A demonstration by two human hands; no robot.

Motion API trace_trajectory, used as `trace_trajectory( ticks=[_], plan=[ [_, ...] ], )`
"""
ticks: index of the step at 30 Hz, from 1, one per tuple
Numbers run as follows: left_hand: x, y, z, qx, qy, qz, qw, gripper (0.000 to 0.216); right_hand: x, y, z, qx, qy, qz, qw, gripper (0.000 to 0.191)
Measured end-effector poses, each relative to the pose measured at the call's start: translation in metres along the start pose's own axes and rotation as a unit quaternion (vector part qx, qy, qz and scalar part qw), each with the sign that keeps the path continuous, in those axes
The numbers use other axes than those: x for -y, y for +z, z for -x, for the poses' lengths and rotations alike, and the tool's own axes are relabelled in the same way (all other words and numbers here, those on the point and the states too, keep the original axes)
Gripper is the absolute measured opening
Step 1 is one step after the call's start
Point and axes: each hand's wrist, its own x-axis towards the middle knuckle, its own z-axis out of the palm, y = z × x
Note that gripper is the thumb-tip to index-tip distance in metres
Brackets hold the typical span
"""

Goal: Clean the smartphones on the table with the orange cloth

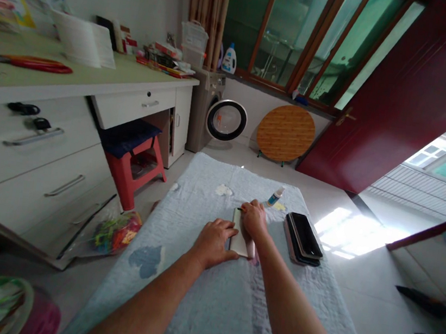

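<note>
A light-coloured phone [239,241] lies face down on a pale blue cloth [206,296] spread over a low surface. My left hand [215,241] rests on the cloth with its fingers bent against the phone's left edge, holding it. My right hand [254,218] lies on top of the phone, fingers closed in a pinch round a thin dark tool [241,210] at the phone's far end. A stack of dark phones [303,238] sits just to the right. A small spray bottle [275,197] lies beyond my right hand.
White wipes [224,190] lie on the cloth's far part. A red stool [135,163] stands under the white desk [73,114] at left, with a washing machine [214,112], a round wooden board [285,132] and a dark red door [414,88] beyond. Brushes [427,303] lie at right.
</note>
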Motion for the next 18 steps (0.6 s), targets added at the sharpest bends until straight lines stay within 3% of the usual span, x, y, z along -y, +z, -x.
trace_trajectory(
  ticks=[8, 18],
  plan=[
    [-0.001, -0.001, 0.001, -0.004, 0.000, 0.007, 1.000, 0.059, 0.008, 0.002, -0.009, 0.044, -0.107, -0.033, 0.993, 0.027],
    [-0.003, -0.001, 0.002, -0.025, -0.025, -0.002, 0.999, 0.058, 0.011, -0.007, 0.018, 0.042, -0.194, -0.036, 0.979, 0.018]
  ],
)
